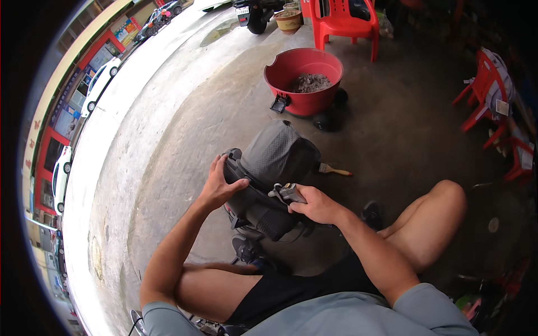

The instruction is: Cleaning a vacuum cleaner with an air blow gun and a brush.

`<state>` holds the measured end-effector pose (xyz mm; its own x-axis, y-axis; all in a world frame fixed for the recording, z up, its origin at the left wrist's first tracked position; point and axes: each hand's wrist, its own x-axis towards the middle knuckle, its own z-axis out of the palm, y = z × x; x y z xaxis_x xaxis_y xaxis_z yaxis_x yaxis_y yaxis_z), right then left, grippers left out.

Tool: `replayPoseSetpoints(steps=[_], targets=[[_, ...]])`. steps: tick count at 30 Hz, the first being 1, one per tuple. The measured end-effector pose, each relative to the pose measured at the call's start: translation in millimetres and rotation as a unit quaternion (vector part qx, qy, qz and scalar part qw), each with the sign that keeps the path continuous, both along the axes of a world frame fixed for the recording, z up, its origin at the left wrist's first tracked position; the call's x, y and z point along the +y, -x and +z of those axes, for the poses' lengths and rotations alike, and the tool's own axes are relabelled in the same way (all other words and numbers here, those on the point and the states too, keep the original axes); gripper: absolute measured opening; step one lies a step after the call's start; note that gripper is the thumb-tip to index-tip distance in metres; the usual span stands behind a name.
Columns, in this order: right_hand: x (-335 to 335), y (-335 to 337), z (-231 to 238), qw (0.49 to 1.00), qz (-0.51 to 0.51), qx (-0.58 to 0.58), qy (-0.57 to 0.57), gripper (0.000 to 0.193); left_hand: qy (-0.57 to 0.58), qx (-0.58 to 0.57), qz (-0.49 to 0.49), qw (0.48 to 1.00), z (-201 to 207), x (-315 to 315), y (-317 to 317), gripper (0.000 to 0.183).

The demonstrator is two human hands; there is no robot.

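In front of me on the floor is a black vacuum cleaner head [259,205], tipped over, with a grey fabric filter [273,148] bulging from its far end. My left hand [219,185] grips the left edge of the head, thumb on its near face and fingers over the rim. A short grey metal hand tool [290,193] is held in my right hand [320,206], its front end close to the black housing. The tool's grip is hidden in my palm, so I cannot tell its exact kind.
Beyond the filter stands a red wheeled tub [305,101] with grey debris [311,83] inside. A paintbrush [335,169] lies right of the filter. Red plastic chairs [344,25] are behind and to the right. Planter [288,22] and motorcycle [255,17] are farther back.
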<state>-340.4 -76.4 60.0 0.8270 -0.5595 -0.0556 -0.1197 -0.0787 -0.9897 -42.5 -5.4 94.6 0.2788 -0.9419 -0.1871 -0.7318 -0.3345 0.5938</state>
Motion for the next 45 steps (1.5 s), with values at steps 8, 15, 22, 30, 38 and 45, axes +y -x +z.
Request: replayPoseSetpoints(steps=[8,15,22,30,38,45], targets=[[-4,1,-4,1.000,0.002,0.000,-0.005,0.019,-0.005,-0.007,-0.006,1.000,-1,-1,3,0.111],[-5,-18,8,0.999,0.019,0.019,0.036,0.022,-0.011,-0.004,-0.001,1.000,3,2,4,0.110],[-16,-35,13,0.992,-0.115,0.021,0.054,0.026,-0.001,-0.002,-0.021,1.000,0,-1,8,0.104],[-17,-53,19,0.989,-0.064,0.057,0.123,0.029,0.001,-0.014,-0.015,1.000,1,-1,7,0.111],[-49,-84,44,0.977,-0.010,0.120,0.178,0.041,-0.019,-0.055,-0.013,0.998,0,-1,13,0.117],[-75,-103,36,0.968,-0.079,0.144,0.189,0.039,-0.023,-0.071,-0.022,0.997,3,-3,19,0.116]])
